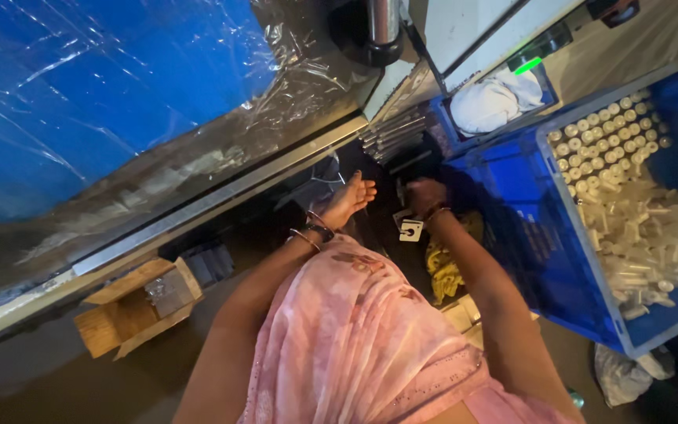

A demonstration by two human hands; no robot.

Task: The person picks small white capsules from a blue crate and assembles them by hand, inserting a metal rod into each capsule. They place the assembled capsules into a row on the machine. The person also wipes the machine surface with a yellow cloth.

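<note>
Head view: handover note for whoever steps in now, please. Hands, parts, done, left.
Left hand: open, fingers spread, holding nothing visible, over the dark bench.
Right hand: curled, low at the dark machine area by the metal rods; too dark to tell whether it grips anything.
Parts: blue crate on the right holds white tubes, some upright in rows, the rest loose in a heap. White cloth in the smaller blue bin behind.
Done: cannot tell.
Left: many tubes in the crate.

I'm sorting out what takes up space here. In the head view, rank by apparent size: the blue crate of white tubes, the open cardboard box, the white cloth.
1. Blue crate, by far the largest.
2. Cardboard box.
3. White cloth, close to the box and partly hidden, so that pair is unsure.
</note>
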